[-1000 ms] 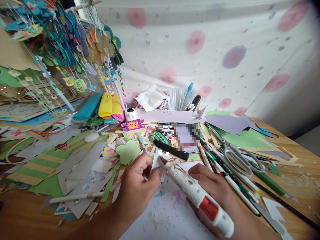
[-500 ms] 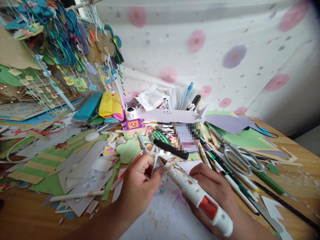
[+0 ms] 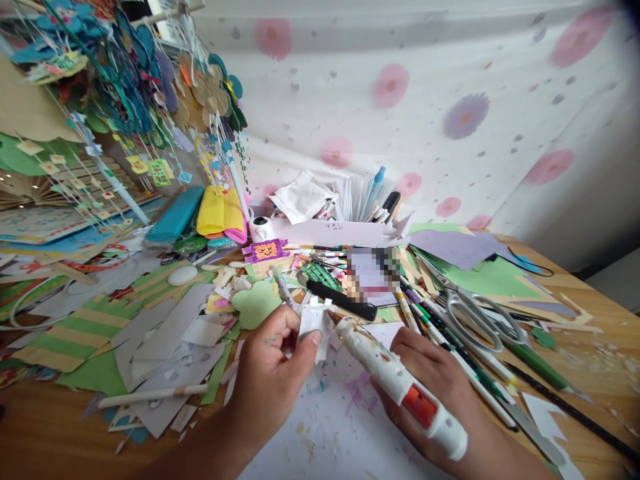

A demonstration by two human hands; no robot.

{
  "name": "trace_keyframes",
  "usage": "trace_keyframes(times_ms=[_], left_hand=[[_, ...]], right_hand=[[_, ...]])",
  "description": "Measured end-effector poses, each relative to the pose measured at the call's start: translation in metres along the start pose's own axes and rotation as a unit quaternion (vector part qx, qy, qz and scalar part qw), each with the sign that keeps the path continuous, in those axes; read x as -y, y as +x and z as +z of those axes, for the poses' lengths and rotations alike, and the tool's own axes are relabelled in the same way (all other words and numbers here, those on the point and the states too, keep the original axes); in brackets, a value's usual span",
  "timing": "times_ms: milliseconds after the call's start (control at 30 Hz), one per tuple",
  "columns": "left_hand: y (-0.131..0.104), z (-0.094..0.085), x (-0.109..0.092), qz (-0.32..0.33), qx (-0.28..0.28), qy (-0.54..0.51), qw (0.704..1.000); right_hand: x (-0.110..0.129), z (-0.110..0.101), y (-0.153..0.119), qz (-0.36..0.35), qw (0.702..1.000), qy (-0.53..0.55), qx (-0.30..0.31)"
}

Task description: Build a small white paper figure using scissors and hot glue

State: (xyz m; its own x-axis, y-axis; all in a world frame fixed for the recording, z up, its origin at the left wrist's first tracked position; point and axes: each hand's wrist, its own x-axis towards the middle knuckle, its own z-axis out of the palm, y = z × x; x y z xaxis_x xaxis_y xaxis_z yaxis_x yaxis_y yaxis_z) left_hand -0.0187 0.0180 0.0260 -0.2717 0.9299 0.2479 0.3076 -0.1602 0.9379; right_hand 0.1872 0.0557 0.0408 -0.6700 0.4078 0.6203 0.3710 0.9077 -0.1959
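Since the earlier frame, the white piece (image 3: 313, 321) had turned flatter to view, with the tip of the white tool (image 3: 390, 377) beside its right edge. The left hand (image 3: 273, 360) pinched it above the sheet (image 3: 320, 443); the right hand (image 3: 433, 373) gripped the tool, whose axis slanted forward-left.

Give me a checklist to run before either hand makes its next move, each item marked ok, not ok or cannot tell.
1. Left hand gripping the small white piece: ok, pinched by thumb and fingers.
2. Right hand holding the white tool: ok, wrapped around its body.
3. Tool's tip off the left thumb: ok, apart but close.
4. Tip touching the piece's edge: cannot tell.
5. Tool switched on or hot: cannot tell.
6. Room beside the right hand: not ok, pens lie close by on its right.
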Motion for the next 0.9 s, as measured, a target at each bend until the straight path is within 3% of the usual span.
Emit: trace_keyframes(times_ms=[167, 267, 333, 433, 500, 600, 700, 900], left_hand=[[0.000, -0.003, 0.001, -0.019, -0.017, -0.023, 0.999], [0.000, -0.003, 0.002, -0.042, -0.017, -0.064, 0.997], [0.000, -0.002, 0.002, -0.046, 0.016, -0.087, 0.995], [-0.004, 0.000, 0.001, -0.030, 0.110, -0.077, 0.991], [-0.007, 0.003, -0.001, -0.006, 0.154, -0.043, 0.987], [-0.010, 0.009, -0.003, 0.035, 0.167, 0.011, 0.985], [-0.011, 0.014, -0.004, 0.050, 0.167, 0.036, 0.984], [-0.011, 0.017, -0.002, 0.025, 0.167, 0.044, 0.985]], right_hand=[[-0.004, -0.001, -0.004, 0.029, 0.999, 0.026, -0.004], [-0.010, 0.002, -0.011, 0.146, 0.977, 0.155, -0.010], [-0.013, 0.007, -0.014, 0.267, 0.922, 0.278, -0.048], [-0.011, 0.015, -0.013, 0.402, 0.782, 0.466, -0.099], [-0.006, 0.017, -0.007, 0.434, 0.704, 0.551, -0.117], [0.000, 0.017, 0.002, 0.456, 0.643, 0.596, -0.153], [0.004, 0.015, 0.006, 0.458, 0.642, 0.594, -0.158], [0.005, 0.012, 0.009, 0.451, 0.704, 0.535, -0.124]])
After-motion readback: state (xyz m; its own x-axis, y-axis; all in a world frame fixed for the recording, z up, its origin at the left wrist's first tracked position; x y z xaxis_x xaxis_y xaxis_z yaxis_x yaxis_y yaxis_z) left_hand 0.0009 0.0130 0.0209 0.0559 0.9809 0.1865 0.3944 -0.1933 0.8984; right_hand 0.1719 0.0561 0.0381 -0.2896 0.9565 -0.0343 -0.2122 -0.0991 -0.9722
